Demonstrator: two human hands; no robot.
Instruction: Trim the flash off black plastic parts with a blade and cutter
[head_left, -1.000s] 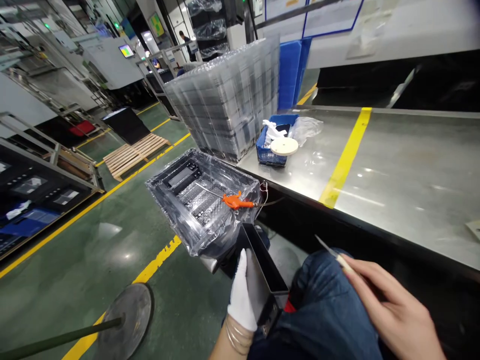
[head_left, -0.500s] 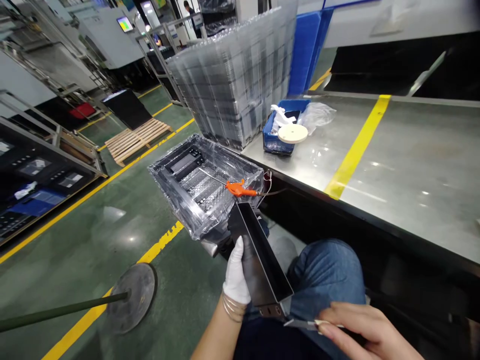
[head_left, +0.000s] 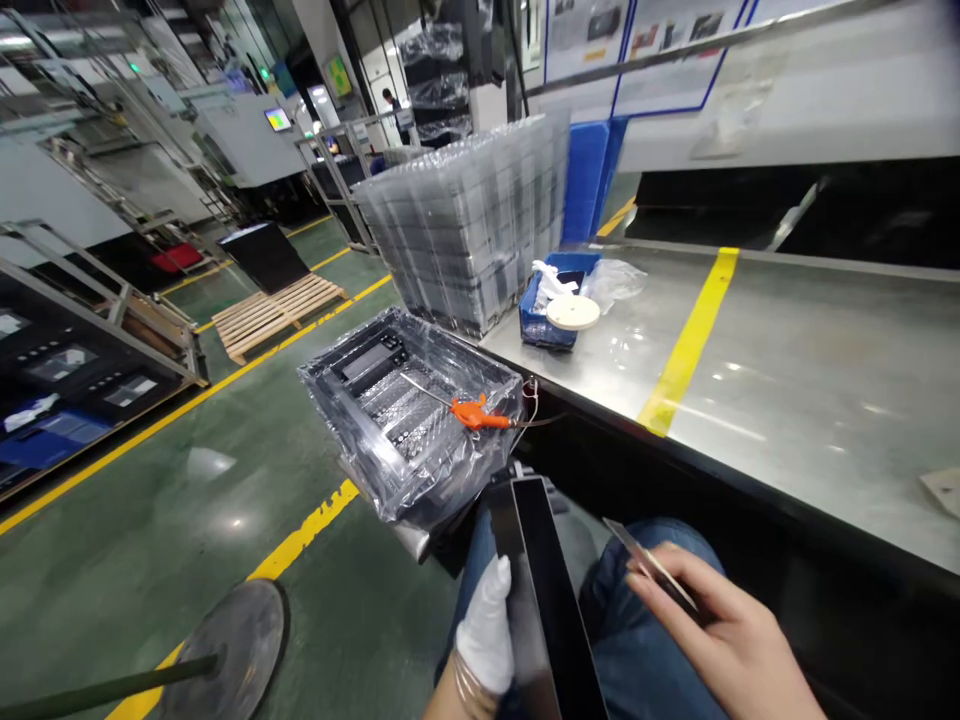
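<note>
My left hand (head_left: 486, 630), in a white glove, grips a long dark metal channel piece (head_left: 541, 590) that stands on edge over my lap. To its right my bare right hand (head_left: 720, 640) holds a thin flat blade-like tool (head_left: 649, 560), its tip pointing up and left toward the channel without touching it. Ahead of my knees sits a tray wrapped in clear plastic (head_left: 409, 410) with an orange air blow gun (head_left: 474, 412) lying on its right rim.
A steel table (head_left: 810, 380) with a yellow stripe runs along the right. On it stand a tall stack of clear plastic trays (head_left: 465, 220) and a blue bin (head_left: 551, 300) with a white disc. A round stand base (head_left: 225, 640) lies on the green floor.
My right hand has come up from low beside the channel's near end to its right side, blade raised. The channel has turned more end-on and upright in my left hand.
</note>
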